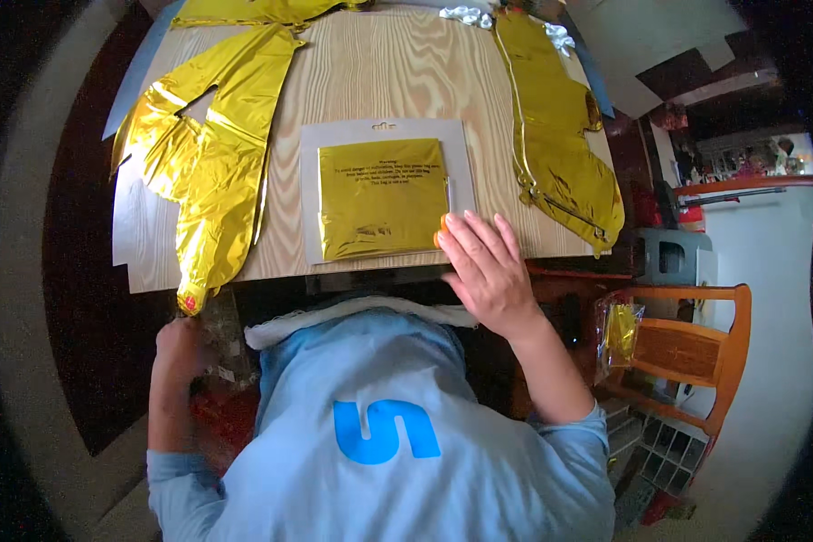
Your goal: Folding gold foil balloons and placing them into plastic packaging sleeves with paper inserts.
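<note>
My right hand [490, 275] rests at the table's near edge with its fingers stretched out and slightly apart. Something small and orange [442, 231] shows at its index fingertip; I cannot make out whether it is worn or lies underneath. Those fingertips are beside the lower right corner of a folded gold foil sheet [384, 203], which lies on a pale card with a hanging hole [311, 144]. My left hand [180, 346] is below the table edge, near the lower tip of a flat gold foil balloon [226, 172]. Its fingers are blurred and partly hidden.
Another flat gold foil balloon [560, 126] lies along the table's right side, and more gold foil [253, 11] along the far edge. Small silver foil pieces [465, 15] sit at the back. A wooden chair [686, 352] with a plastic-wrapped gold packet [620, 332] stands at right.
</note>
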{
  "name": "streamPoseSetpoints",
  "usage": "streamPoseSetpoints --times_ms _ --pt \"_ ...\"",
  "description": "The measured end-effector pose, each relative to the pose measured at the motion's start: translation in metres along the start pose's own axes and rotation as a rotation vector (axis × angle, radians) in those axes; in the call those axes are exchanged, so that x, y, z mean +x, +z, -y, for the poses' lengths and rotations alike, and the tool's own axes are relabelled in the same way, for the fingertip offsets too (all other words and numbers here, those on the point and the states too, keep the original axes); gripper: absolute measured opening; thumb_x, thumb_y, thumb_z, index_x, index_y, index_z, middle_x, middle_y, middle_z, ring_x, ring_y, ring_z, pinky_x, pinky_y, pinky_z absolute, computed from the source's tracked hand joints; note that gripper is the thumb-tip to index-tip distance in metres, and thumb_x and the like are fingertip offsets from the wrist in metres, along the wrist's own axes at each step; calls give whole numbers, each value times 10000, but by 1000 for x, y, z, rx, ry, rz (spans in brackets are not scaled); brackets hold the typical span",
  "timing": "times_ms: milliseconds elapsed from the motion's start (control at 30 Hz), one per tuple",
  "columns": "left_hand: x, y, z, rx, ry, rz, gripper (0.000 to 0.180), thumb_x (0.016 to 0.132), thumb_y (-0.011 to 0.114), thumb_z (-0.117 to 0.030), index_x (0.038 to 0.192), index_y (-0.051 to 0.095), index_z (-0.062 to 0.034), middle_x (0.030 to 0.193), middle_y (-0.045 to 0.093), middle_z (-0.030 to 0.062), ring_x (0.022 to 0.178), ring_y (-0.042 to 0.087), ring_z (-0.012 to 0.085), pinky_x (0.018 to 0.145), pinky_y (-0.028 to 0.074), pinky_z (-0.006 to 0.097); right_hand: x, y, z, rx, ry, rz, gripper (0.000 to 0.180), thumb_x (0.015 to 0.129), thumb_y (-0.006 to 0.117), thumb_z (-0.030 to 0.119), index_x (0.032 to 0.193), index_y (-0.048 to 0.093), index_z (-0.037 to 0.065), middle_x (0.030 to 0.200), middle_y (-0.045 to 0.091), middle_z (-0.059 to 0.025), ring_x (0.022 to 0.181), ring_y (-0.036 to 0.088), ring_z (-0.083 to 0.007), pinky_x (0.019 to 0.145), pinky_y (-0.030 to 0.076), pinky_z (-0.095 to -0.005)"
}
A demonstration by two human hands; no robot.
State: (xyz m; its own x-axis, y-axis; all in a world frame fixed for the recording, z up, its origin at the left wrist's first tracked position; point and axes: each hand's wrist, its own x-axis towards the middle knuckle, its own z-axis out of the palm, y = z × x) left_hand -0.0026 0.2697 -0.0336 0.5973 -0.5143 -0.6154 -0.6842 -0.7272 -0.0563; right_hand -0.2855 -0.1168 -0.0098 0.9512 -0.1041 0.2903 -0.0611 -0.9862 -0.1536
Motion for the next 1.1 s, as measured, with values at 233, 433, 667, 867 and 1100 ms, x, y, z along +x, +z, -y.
streamPoseSetpoints --times_ms 233,433,667,867,1100 --pt "-31 -84 -132 -251 643 -749 501 657 831 -258 1090 659 -75 1201 621 113 1146 594 291 990 449 454 -5 8 -1 13 -24 -122 471 776 770 144 1217 621 71 1333 596 -103 1260 547 -290 1123 351 -515" --pt "44 -59 -154 -380 945 -955 267 747 782 -160 985 672 -111 1130 667 50 1145 610 270 1080 372 481 -2 -4 -8 221 -7 -209 248 778 776 131 982 652 65 1162 664 -104 1090 616 -286 1001 445 -468" --pt "36 -73 -165 -529 731 -897 186 745 746 -79 726 564 -113 960 677 24 1064 618 248 1141 245 553 7 8 4 335 378 -310 343 715 820 123 900 537 63 1089 575 -163 1028 571 -342 889 457 -435" --pt "25 -73 -178 -448 651 -979 272 729 726 -103 976 615 -111 1231 604 106 1258 520 299 1152 221 575 13 -2 9 245 564 -210 469 705 842 174 1031 526 54 989 527 -130 937 537 -315 835 439 -426" --pt "45 -65 -188 4 893 -848 506 873 604 -140 1371 537 -78 1486 470 133 1387 433 313 1151 313 493 13 -18 16 347 717 -123 510 760 817 147 1163 535 13 787 558 -81 711 580 -223 667 488 -360"
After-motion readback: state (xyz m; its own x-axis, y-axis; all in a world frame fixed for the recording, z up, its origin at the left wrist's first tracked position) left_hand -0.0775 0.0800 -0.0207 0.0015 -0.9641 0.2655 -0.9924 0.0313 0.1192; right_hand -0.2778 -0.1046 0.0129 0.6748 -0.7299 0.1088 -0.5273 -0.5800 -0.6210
